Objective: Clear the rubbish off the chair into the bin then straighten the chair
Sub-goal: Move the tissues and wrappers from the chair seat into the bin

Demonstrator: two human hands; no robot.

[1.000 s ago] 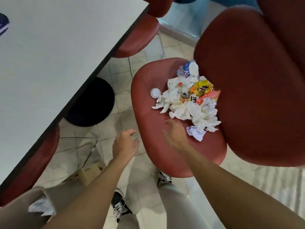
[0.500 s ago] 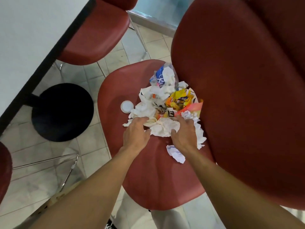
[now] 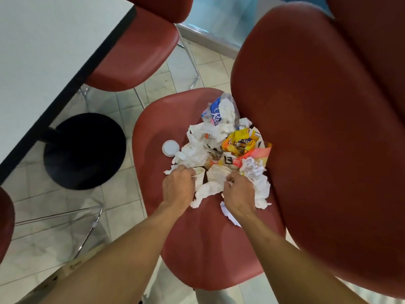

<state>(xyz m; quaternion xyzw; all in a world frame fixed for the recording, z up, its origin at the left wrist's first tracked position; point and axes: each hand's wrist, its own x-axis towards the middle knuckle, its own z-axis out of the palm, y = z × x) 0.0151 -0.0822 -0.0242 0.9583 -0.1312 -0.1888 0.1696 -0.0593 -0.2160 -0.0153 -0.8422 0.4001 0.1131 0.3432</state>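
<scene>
Red chair seat: left hand and right hand each gripping crumpled rubbish, fingertips buried.

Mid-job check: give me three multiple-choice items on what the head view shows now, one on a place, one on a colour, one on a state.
1. Where does the white lid lie?
A. on the floor
B. on the chair seat, left of the rubbish pile
C. on the table

2. What colour is the chair seat?
A. red
B. blue
C. grey

3. What are the hands doing?
A. hanging idle
B. gripping the chair back
C. left hand and right hand both grasping crumpled paper

Answers: 1 B, the lid rests on the seat; 2 A, the seat is red; 3 C, fingers curl into the paper.
</scene>
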